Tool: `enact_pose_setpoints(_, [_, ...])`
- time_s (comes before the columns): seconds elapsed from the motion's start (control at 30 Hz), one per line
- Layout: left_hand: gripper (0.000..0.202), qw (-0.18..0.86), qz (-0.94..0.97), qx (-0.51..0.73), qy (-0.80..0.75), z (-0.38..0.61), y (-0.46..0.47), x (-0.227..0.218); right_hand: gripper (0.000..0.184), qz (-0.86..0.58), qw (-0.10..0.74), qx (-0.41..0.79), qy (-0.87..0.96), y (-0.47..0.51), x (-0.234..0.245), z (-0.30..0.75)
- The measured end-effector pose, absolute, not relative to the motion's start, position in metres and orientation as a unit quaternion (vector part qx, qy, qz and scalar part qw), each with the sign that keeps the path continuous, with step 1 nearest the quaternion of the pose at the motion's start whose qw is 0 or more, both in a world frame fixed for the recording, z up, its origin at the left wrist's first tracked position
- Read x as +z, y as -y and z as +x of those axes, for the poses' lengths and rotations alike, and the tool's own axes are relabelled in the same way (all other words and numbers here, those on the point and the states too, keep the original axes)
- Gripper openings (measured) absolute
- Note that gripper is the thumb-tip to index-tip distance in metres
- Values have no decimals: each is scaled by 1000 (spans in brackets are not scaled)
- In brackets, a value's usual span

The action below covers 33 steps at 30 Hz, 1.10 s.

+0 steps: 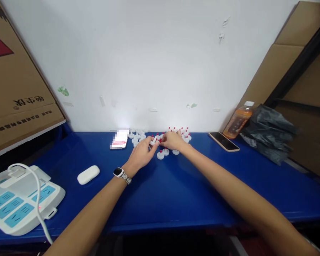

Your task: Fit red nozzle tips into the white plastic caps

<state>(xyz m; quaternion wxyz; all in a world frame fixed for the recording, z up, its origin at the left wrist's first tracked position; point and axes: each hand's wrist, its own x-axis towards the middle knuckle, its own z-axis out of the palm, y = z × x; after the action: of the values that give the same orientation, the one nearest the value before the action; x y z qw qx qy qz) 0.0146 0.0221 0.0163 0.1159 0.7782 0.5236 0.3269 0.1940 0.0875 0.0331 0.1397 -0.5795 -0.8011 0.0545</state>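
Observation:
Both my hands meet over a cluster of small white caps with red tips at the far side of the blue table (176,188). My left hand (142,153), with a watch on its wrist, pinches a white cap (152,142) between its fingertips. My right hand (172,140) is curled with its fingers closed right against that cap, and a small red piece shows where the fingertips meet. Loose white caps (137,136) lie to the left of my hands, red-tipped caps (185,134) to the right, and a few more (162,153) just in front.
A phone (119,139) lies left of the caps, and another phone (224,141) to the right by an orange drink bottle (238,121) and a black bag (269,133). A white earbud case (88,174) and a white charging device (18,202) with a cable sit near left. Cardboard stands on both sides.

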Motion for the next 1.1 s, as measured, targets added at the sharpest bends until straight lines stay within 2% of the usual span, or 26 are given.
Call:
enact_pose_setpoints(0.53, [38,110,793,323,-505,17,-19,18,7,-572,133,80,805,-99,31,192])
enact_pose_setpoints(0.63, [38,116,796,324,-497,17,-19,18,5,-561,221,136,786,-92,37,201])
enact_pose_setpoints(0.7, [37,124,801,324,-487,18,-18,18,4,-529,310,246,751,-84,41,210])
enact_pose_setpoints(0.83, [36,133,814,321,-465,22,-17,17,21,-412,435,482,640,-63,40,227])
enact_pose_setpoints(0.97, [36,144,825,319,-443,27,-16,16,31,-394,490,506,590,-45,32,233])
enact_pose_setpoints(1.1, [36,166,839,315,-412,30,-13,18,34,-376,503,514,584,-35,29,228])
